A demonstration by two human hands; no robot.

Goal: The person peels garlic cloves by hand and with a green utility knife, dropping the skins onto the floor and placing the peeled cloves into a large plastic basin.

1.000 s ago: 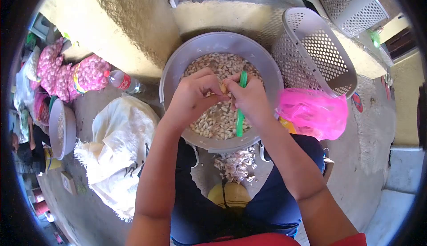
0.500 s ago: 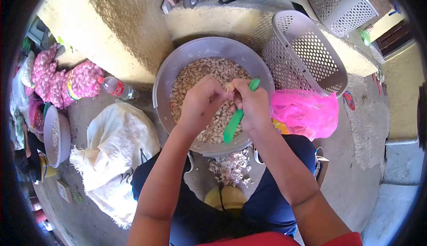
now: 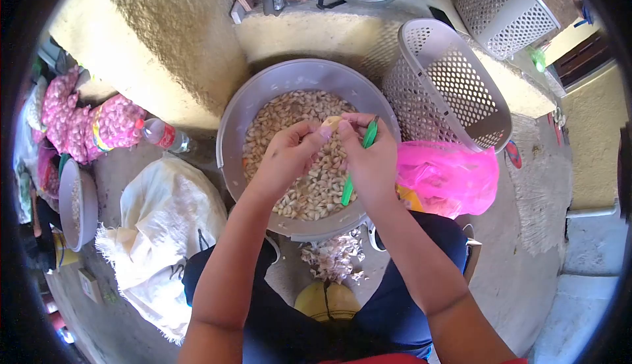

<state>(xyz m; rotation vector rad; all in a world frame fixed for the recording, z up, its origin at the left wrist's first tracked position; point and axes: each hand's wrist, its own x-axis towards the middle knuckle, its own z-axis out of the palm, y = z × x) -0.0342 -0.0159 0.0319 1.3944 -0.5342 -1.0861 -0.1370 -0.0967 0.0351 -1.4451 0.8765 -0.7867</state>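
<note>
A grey round basin (image 3: 237, 107) full of garlic cloves (image 3: 309, 193) stands on the floor before my knees. Above it my left hand (image 3: 286, 156) pinches a single garlic clove (image 3: 331, 124) at the fingertips. My right hand (image 3: 370, 160) meets it from the right and grips a green-handled knife (image 3: 359, 160), the handle running down and left over the basin. A pile of garlic skins (image 3: 332, 258) lies on the floor below the basin's near rim.
A grey perforated basket (image 3: 454, 87) leans on the wall to the right, with a pink plastic bag (image 3: 447, 176) below it. A white sack (image 3: 158, 239), a plastic bottle (image 3: 161, 135) and pink mesh bags of garlic (image 3: 85, 123) lie left. A second basin (image 3: 76, 202) stands far left.
The view has shifted a little. Both hands stay together over the basin; the knife handle has swung from a slant to more upright, and the clove now shows at the fingertips.
</note>
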